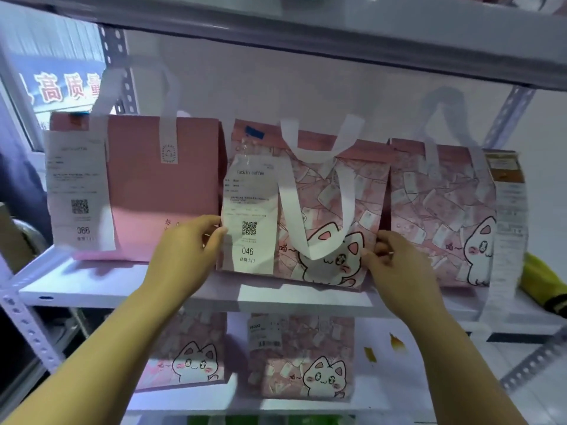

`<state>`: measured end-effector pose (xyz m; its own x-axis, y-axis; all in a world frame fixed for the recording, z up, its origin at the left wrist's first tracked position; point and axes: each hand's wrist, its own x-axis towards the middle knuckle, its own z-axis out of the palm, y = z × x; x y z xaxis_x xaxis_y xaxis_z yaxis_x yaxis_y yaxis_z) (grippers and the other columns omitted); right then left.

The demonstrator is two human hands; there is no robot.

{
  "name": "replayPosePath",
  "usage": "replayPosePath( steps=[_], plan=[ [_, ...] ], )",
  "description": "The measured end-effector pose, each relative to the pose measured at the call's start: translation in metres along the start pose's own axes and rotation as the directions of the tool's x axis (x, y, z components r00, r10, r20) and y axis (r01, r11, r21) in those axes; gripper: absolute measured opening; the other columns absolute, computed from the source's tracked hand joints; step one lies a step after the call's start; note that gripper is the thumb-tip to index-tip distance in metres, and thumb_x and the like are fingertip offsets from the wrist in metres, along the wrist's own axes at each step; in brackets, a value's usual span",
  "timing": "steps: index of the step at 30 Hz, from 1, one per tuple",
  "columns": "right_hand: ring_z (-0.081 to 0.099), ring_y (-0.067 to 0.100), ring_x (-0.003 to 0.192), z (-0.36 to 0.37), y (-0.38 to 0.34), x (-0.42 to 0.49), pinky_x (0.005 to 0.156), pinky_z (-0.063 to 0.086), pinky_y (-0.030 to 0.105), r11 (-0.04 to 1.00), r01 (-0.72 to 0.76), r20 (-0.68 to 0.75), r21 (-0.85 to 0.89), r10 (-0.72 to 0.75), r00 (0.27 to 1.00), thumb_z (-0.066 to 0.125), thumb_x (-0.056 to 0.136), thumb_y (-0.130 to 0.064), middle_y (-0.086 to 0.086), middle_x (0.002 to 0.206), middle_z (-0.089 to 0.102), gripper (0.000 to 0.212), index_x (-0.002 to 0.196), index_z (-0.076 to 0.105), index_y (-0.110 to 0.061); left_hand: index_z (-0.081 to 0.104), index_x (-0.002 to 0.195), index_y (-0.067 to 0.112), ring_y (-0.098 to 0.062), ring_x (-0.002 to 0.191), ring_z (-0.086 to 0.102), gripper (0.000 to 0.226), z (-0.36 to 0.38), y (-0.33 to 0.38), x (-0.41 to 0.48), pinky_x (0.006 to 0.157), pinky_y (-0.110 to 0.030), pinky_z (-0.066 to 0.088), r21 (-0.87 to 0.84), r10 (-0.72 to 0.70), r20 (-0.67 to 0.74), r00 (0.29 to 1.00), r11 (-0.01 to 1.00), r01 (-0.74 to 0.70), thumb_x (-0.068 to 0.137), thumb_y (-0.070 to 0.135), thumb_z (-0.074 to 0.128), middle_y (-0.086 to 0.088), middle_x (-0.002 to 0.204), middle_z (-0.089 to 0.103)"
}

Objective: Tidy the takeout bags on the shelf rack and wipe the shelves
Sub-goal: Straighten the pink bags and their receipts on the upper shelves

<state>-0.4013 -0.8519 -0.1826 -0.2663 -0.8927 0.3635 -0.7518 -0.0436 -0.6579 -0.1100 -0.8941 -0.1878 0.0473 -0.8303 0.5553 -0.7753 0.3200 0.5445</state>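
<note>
Three pink takeout bags stand in a row on the white middle shelf (129,286). The middle bag (325,210) has a cat print, white ribbon handles and a receipt numbered 046. My left hand (187,253) grips its left edge at the receipt. My right hand (395,265) grips its right edge. A plain pink bag (165,191) with a receipt numbered 366 stands to the left. Another cat-print bag (438,216) stands to the right, touching the middle one.
Two more cat-print bags (190,354) (303,360) sit on the shelf below. A yellow cloth-like item (543,286) lies at the right end of the middle shelf. The upper shelf (306,35) hangs close above the bags. Perforated uprights (27,326) frame the rack.
</note>
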Motion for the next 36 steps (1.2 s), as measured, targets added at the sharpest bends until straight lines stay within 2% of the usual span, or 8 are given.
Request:
replayPosePath(
  steps=[3, 5, 8, 12, 14, 21, 28, 36],
  plan=[
    [0.059, 0.002, 0.061, -0.002, 0.001, 0.004, 0.054, 0.045, 0.020, 0.999, 0.033, 0.019, 0.042, -0.034, 0.999, 0.059, 0.089, -0.022, -0.015, 0.072, 0.062, 0.019, 0.106, 0.057, -0.030, 0.070, 0.100, 0.021, -0.012, 0.062, 0.054, 0.017, 0.002, -0.001, 0.000, 0.053, -0.024, 0.032, 0.029, -0.008, -0.015, 1.000, 1.000, 0.008, 0.089, 0.021, 0.057, 0.002, 0.076, 0.073],
    [0.059, -0.001, 0.060, -0.003, 0.002, 0.005, 0.052, 0.044, 0.019, 0.997, 0.054, 0.030, 0.051, -0.056, 0.998, 0.059, 0.089, -0.021, -0.017, 0.071, 0.063, 0.021, 0.093, 0.052, -0.041, 0.070, 0.101, 0.022, -0.014, 0.062, 0.056, 0.018, 0.002, 0.000, -0.002, 0.054, -0.024, 0.035, 0.039, -0.008, -0.012, 1.000, 0.999, 0.009, 0.089, 0.020, 0.057, 0.003, 0.076, 0.072],
    [0.060, 0.001, 0.061, -0.003, 0.004, 0.006, 0.055, 0.047, 0.022, 0.995, 0.066, 0.048, 0.069, -0.069, 0.996, 0.060, 0.089, -0.021, -0.017, 0.072, 0.063, 0.023, 0.094, 0.050, -0.041, 0.070, 0.093, 0.023, -0.017, 0.064, 0.062, 0.014, 0.002, 0.003, -0.004, 0.058, -0.026, 0.043, 0.029, 0.002, -0.014, 1.000, 1.000, -0.002, 0.089, 0.018, 0.058, 0.003, 0.071, 0.072],
    [0.057, -0.012, 0.068, -0.003, 0.008, 0.006, 0.052, 0.040, 0.011, 0.993, 0.064, 0.033, 0.103, -0.067, 0.997, 0.062, 0.087, -0.021, -0.021, 0.075, 0.060, 0.022, 0.104, 0.057, -0.034, 0.069, 0.088, 0.019, 0.002, 0.057, 0.057, 0.010, 0.001, 0.009, -0.008, 0.059, -0.002, 0.038, 0.006, -0.018, -0.033, 0.999, 1.000, 0.018, 0.088, 0.017, 0.059, 0.005, 0.066, 0.070],
    [0.054, -0.017, 0.070, -0.005, 0.010, 0.006, 0.050, 0.036, 0.006, 0.993, 0.061, 0.005, 0.104, -0.062, 0.998, 0.063, 0.086, -0.021, -0.026, 0.081, 0.056, 0.031, 0.116, 0.057, -0.026, 0.069, 0.090, 0.018, 0.015, 0.061, 0.056, 0.010, 0.000, 0.013, -0.011, 0.058, 0.001, 0.038, -0.041, -0.035, -0.035, 0.999, 0.999, 0.034, 0.087, 0.015, 0.060, 0.008, 0.063, 0.065],
    [0.056, -0.005, 0.076, -0.018, 0.013, 0.000, 0.062, 0.039, 0.014, 0.985, 0.077, -0.105, 0.153, -0.062, 0.993, 0.064, 0.085, -0.033, -0.020, 0.093, 0.061, 0.026, 0.109, 0.059, -0.028, 0.065, 0.108, 0.018, 0.009, 0.073, 0.051, 0.025, -0.005, 0.025, -0.023, 0.061, -0.009, 0.037, 0.008, -0.028, -0.030, 0.999, 1.000, 0.028, 0.087, 0.030, 0.060, 0.010, 0.096, 0.062],
    [0.057, -0.007, 0.074, -0.042, 0.019, -0.030, 0.061, 0.042, 0.012, 0.983, 0.072, -0.111, 0.166, -0.054, 0.992, 0.064, 0.084, -0.033, -0.019, 0.081, 0.062, 0.012, 0.095, 0.059, -0.030, 0.067, 0.103, 0.019, 0.007, 0.074, 0.055, 0.022, -0.010, 0.055, -0.034, 0.061, -0.014, 0.042, -0.015, 0.078, 0.041, 0.996, 0.997, -0.078, 0.086, 0.031, 0.061, 0.013, 0.088, 0.062],
    [0.057, -0.004, 0.070, -0.083, 0.056, -0.067, 0.059, 0.045, 0.020, 0.994, -0.093, -0.170, 0.056, 0.101, 0.980, 0.064, 0.084, -0.037, -0.019, 0.077, 0.061, 0.010, 0.090, 0.061, -0.029, 0.069, 0.093, 0.026, 0.007, 0.070, 0.056, 0.014, 0.012, 0.092, -0.052, 0.058, -0.009, 0.037, -0.122, 0.163, 0.190, 0.968, 0.982, -0.141, 0.086, 0.033, 0.060, 0.028, 0.076, 0.055]
  ],
)
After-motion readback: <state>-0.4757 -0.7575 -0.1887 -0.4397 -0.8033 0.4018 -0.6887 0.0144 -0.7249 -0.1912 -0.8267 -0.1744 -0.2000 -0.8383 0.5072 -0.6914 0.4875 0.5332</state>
